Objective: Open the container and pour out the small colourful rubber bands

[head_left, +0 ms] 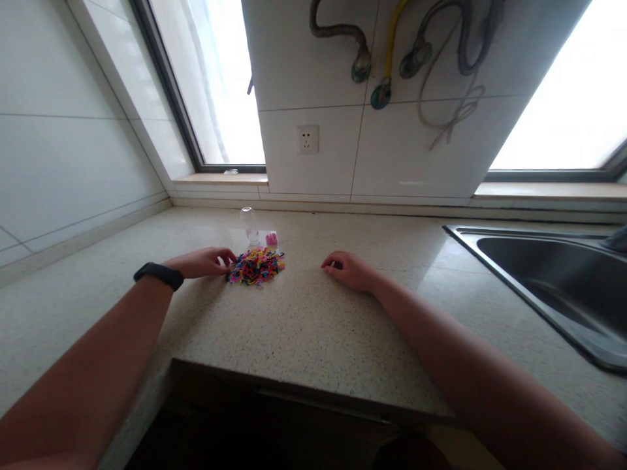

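A heap of small multicoloured loops (257, 266), which look like little rubber bands, lies on the speckled counter (294, 326). At the heap's left edge is my left hand (214, 262), its fingers bent and apart, the tips touching the outermost loops. My right hand (350, 270) rests on the counter to the right of the heap, clear of it. Its thumb and fingers curl together at the tips; whether something tiny is between them cannot be made out. Just behind the heap stand a clear bottle (251, 227) and a pink cap (271, 239).
A steel sink (548, 281) is set into the counter at the right. Behind the counter rises a white tiled wall with a socket (308, 140) and hanging hoses (389, 46). The counter's front edge (294, 386) runs below my arms, and windows flank the wall.
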### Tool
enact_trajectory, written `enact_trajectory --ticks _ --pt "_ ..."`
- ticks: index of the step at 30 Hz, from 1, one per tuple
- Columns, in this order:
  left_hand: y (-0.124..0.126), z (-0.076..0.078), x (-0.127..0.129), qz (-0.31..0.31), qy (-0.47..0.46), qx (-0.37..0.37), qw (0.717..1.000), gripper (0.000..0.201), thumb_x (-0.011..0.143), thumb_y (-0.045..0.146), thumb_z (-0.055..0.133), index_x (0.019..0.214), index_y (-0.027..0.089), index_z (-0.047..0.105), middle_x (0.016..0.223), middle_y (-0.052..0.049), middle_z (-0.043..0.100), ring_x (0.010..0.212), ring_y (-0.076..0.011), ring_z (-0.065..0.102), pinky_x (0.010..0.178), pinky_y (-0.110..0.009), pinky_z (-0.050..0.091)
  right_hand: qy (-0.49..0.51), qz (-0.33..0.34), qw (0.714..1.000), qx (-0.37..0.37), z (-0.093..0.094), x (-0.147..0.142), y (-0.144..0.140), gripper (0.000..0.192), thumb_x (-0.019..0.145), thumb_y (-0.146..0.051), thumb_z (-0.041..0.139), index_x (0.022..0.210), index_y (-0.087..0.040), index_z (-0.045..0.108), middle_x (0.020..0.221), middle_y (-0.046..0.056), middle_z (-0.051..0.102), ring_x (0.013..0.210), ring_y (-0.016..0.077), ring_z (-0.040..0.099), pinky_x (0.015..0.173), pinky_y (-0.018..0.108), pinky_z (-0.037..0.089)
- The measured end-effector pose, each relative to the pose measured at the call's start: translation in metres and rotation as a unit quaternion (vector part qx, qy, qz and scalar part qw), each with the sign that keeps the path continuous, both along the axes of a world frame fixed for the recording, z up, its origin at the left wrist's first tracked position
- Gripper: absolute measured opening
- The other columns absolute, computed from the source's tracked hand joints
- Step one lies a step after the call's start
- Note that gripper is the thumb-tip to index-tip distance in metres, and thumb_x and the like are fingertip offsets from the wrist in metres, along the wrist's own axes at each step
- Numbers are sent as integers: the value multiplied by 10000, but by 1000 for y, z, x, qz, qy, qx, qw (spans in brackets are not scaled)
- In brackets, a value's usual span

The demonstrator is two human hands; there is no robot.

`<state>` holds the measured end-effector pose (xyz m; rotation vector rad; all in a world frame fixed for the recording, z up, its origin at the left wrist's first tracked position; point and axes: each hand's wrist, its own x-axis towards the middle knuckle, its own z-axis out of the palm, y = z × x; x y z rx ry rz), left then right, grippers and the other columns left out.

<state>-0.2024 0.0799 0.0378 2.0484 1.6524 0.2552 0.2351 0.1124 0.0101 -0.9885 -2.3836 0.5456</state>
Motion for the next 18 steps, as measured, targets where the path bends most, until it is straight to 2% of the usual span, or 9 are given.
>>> enact_trajectory --ticks 7,11,15,18 --pt "1 2 2 -4 11 2 1000 515 741 560 635 1103 194 655 1001 -75 657 825 -181 614 714 -249 471 1 4 1000 0 -2 0 2 212 861 -262 578 990 -146 700 945 63 653 805 122 571 741 239 429" --pt "-2 8 -2 -8 -12 -17 1000 544 743 525 633 1161 177 627 1081 -95 626 870 -185 598 755 -269 481 4 5 1000 2 -4 1 2 212 864 -270 579 986 -144 699 939 58 650 800 118 569 738 235 430" --pt "-14 18 2 -39 -24 -68 997 700 714 446 660 1346 183 513 1188 -97 565 988 -194 562 846 -285 477 0 5 1000 -1 -4 2 2 219 867 -268 575 999 -144 698 941 56 652 806 118 572 746 237 432" --pt "-18 19 8 -35 -28 -105 994 839 679 461 696 1424 183 427 1191 -96 542 940 -184 554 831 -288 480 -1 4 1000 2 -3 2 2 218 866 -267 576 999 -146 699 946 55 653 812 119 572 750 238 432"
